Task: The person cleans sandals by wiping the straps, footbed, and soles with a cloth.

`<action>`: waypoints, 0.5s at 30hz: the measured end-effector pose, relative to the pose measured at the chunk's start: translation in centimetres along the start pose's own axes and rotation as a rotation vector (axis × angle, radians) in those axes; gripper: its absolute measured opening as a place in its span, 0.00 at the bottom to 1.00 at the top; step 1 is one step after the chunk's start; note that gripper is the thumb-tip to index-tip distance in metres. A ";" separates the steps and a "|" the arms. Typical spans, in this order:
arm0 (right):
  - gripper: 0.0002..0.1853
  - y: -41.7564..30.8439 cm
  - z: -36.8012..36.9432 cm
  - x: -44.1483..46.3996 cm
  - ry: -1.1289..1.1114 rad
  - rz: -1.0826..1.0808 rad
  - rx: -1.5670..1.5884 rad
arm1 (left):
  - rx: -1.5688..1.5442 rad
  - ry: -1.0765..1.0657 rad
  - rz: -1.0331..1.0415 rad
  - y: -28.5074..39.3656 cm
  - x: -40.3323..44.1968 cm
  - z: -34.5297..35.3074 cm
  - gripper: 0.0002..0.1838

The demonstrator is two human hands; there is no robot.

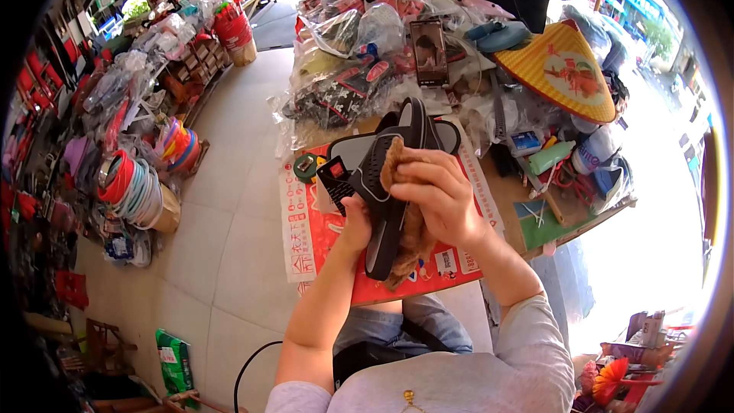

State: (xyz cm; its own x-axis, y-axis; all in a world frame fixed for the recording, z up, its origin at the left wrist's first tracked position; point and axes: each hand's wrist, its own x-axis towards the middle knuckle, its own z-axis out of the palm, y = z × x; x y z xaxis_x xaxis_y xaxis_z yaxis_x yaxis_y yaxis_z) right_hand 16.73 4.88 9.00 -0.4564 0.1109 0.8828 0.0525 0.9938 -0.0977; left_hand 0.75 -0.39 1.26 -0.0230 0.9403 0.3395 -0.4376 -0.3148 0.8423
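A black sandal (376, 248) is held up on its side over the red printed sheet (367, 290) at the table's front. My left hand (356, 222) grips its strap from the left, thumb upward, the other fingers hidden behind it. On the right, my right hand (442, 193) pinches a brown furry cloth (415, 235) against the sandal. The cloth hangs down along the sandal's right side. Behind the sandal lies a grey pad with a black edge (345, 151). Left of it are a black card with a red patch (333, 178) and a green round item (304, 168).
Plastic-wrapped goods (344, 92) pile up at the table's back, with a phone (430, 53) standing among them. A yellow conical hat (562, 73) and a green tube (550, 157) are at the right. Coiled bands (130, 191) and racks of goods stand at the left.
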 end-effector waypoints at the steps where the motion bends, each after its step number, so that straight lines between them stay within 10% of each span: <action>1: 0.18 0.5 0.4 -0.2 -0.037 -0.005 -0.014 | 0.041 0.021 0.037 -0.1 0.0 0.3 0.62; 6: 0.16 -3.4 2.5 -4.0 -0.187 -0.138 0.125 | -0.194 -0.428 -0.098 -1.3 -0.3 -2.8 0.60; 8: 0.15 -4.6 2.5 -4.5 -0.255 -0.204 0.188 | -0.211 0.209 -0.213 0.2 -0.5 0.5 0.60; 15: 0.15 1.2 1.0 0.4 0.023 0.005 -0.018 | 0.073 -0.038 -0.009 -1.5 -0.3 -1.3 0.56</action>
State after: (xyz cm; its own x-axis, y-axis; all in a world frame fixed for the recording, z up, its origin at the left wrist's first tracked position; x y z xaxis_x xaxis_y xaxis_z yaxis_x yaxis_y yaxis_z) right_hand 15.76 6.12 8.75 -0.4353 0.1154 0.8928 0.0711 0.9931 -0.0937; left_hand 0.27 -0.04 -0.59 0.0157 0.9379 0.3467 -0.3712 -0.3165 0.8730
